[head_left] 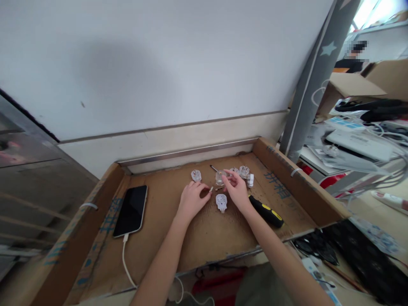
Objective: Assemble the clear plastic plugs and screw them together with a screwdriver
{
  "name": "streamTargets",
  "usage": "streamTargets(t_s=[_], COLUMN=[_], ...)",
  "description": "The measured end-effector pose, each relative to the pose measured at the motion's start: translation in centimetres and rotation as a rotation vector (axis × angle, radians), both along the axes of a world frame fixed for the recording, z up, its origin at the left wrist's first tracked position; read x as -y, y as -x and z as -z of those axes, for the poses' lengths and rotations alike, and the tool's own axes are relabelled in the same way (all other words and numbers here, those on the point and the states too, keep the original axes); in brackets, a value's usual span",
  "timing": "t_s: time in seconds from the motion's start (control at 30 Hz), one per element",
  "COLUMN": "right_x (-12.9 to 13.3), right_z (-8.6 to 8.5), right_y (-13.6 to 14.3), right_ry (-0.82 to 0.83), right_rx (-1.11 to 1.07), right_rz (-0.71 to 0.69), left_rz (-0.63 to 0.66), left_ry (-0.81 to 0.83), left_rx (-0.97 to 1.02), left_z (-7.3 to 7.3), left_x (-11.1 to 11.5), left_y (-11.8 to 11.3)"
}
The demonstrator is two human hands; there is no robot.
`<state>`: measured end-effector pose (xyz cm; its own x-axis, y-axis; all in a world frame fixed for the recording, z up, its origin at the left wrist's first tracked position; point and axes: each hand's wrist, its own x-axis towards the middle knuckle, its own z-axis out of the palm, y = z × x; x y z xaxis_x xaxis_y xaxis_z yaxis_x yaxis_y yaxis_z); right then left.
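Observation:
Within a cardboard tray [197, 242], my left hand [193, 198] has its thumb and fingers closed on a small light-coloured piece [211, 189]. My right hand [234, 187] has its fingers bent beside a clear plug part [219, 177]; its fingertips touch or nearly touch that part. Between my hands lies a whitish plug shell [221, 202], with small metal pieces [218, 188] just above it. One pronged plug [196, 175] rests behind my left hand. More plugs [244, 171] sit behind my right hand, beside a white round-ended one [250, 180].
A black and yellow screwdriver [267, 211] lies right of my right hand. At the tray's left is a phone [131, 211] with a white cable [125, 259]. A grey post [307, 80] stands behind the right corner. Farther back, a person [352, 61] is near open cardboard boxes [357, 85].

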<state>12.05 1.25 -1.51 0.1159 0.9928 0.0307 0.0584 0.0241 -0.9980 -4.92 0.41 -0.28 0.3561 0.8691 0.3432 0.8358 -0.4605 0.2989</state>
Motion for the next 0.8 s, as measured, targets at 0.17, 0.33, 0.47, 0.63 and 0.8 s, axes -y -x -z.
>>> streamTargets(t_s=[0.17,0.33,0.47,0.63,0.8], right_x=[0.3,0.2,0.1,0.0,0.0], right_z=[-0.3,-0.1,0.2,0.5,0.7], right_y=[0.2,0.3,0.2,0.2,0.3], right_ry=[-0.001,-0.005,-0.032,-0.066,-0.084], right_rx=[0.042,0.096,0.138,0.178,0.170], right_rz=[-0.004,-0.009,-0.022,-0.055,-0.101], left_rz=[-0.032,-0.050,-0.067,0.028,0.108], left_ry=[-0.008,-0.026,-0.149,-0.223,-0.264], left_rx=[-0.002,0.247,0.420,0.335,0.240], left_z=[-0.1,-0.6,-0.5,-0.4,-0.4], left_x=[0.0,0.1,0.0,0.1,0.2], left_y=[-0.1,0.1,-0.2,-0.8,-1.1])
